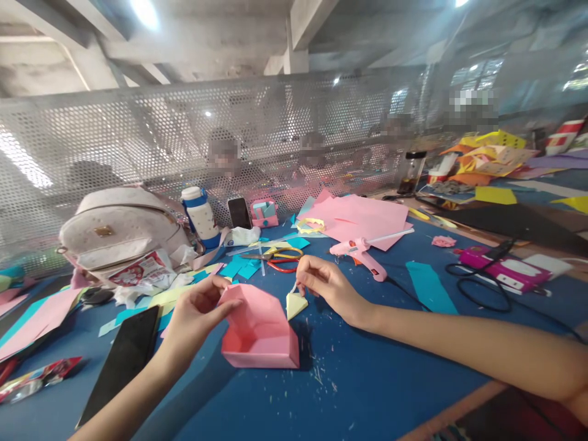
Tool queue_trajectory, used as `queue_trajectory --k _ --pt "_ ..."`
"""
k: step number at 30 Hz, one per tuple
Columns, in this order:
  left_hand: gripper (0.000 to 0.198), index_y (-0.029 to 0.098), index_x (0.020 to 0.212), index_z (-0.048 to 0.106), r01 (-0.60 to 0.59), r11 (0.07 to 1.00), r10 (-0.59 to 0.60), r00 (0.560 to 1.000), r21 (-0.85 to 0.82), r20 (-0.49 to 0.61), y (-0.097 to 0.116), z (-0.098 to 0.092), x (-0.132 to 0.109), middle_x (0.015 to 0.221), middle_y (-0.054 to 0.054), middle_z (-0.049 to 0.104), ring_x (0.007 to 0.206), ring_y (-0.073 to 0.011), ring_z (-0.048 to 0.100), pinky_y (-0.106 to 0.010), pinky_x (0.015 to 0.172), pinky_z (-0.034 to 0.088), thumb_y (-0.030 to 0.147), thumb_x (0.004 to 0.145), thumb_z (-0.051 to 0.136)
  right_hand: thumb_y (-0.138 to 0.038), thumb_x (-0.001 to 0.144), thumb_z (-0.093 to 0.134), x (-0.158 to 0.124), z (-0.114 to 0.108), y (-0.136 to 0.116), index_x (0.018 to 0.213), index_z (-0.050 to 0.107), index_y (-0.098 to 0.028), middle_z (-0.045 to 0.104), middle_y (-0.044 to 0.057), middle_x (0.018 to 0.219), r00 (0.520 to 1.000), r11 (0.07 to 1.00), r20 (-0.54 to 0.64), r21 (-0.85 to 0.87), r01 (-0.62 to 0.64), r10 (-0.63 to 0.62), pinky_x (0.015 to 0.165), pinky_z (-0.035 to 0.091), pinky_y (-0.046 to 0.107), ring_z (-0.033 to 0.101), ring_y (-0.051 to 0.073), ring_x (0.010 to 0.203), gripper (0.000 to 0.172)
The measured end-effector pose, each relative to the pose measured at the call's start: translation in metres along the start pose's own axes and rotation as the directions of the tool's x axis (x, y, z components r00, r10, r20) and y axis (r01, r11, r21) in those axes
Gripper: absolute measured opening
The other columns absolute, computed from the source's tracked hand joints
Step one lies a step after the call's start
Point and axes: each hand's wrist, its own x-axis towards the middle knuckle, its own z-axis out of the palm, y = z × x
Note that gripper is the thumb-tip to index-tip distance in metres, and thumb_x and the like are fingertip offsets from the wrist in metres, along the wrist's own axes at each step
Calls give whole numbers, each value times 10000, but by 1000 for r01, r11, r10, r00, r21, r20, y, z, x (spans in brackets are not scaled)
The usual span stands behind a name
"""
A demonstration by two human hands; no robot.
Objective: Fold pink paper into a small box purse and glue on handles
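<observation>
Head view: the left hand (195, 306) is closed in a pinch, thumb in front and fingers behind, on the upper left edge of the raised back panel of a pink paper box (264, 358). The box is open at the front and top and is located at the centre of the blue table (349, 380), between the two hands. The right hand (333, 291) has its thumb and index finger pressed together, gripping the thin pale stem of a yellow paper piece (296, 306); the remaining fingers are curled. The yellow piece is positioned just beside the right side of the box; whether it contacts the table cannot be determined. A pink glue gun (361, 252) lies beyond the right forearm. Scissors (281, 268) lie behind the box, near blue paper scraps (241, 266). A black phone (122, 361) lies beside the left forearm.
</observation>
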Motion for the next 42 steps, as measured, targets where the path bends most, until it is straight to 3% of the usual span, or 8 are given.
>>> queue_trajectory --k 6,12,17,21,26,36,39,42 --pt "226 169 803 654 -57 972 27 991 -229 -132 -6 -24 23 750 14 698 670 -106 626 -174 634 511 263 687 823 -485 940 494 7 -8 11 502 349 -204 343 -62 468 999 999 36 -39 2 -1 498 345 253 382 88 457 540" --pt "231 162 816 690 -69 927 -23 971 -369 -239 -16 -41 39 781 -6 732 657 -121 662 -208 638 539 245 655 834 -463 913 562 17 -20 26 690 684 -144 687 37 671 990 990 123 -135 -44 61 629 475 253 602 117 611 408" --pt "259 167 880 696 -50 921 -40 974 -385 -222 -19 -44 40 784 -11 733 618 -121 657 -207 581 531 236 666 823 -381 838 682 19 -25 36 885 771 -170 763 57 842 980 949 155 -306 -74 127 739 515 293 687 177 784 233" --pt "250 159 851 687 -34 917 -54 976 -397 -209 -20 -41 39 802 -14 730 658 -126 665 -208 614 537 241 662 829 -329 805 738 13 -19 34 789 785 -217 758 21 824 956 871 289 -483 96 55 752 472 293 633 171 806 122" --pt "227 151 839 690 -14 914 -66 981 -405 -182 -22 -38 37 810 -20 735 680 -132 675 -224 666 549 218 670 826 -348 822 716 4 -8 39 958 769 -311 707 3 977 877 743 480 -585 324 -5 778 434 288 526 167 893 151" --pt "269 164 890 700 2 918 -69 985 -396 -155 -23 -35 36 821 -20 737 693 -142 680 -235 669 545 259 672 826 -327 845 698 2 -3 39 796 780 -257 716 5 870 859 765 503 -516 386 -95 751 461 272 567 165 887 118" --pt "266 164 880 703 3 913 -69 987 -408 -148 -26 -36 36 796 -7 731 673 -127 670 -225 653 538 252 666 835 -308 884 651 1 -2 35 823 770 -217 750 27 913 891 857 448 -428 289 -76 807 491 294 625 173 911 161" --pt "277 164 910 708 15 914 -75 988 -405 -133 -28 -38 36 780 -4 722 645 -121 656 -221 623 533 242 674 831 -311 871 657 1 -2 32 841 750 -162 747 49 830 935 947 343 -321 24 93 719 523 267 677 157 758 178"
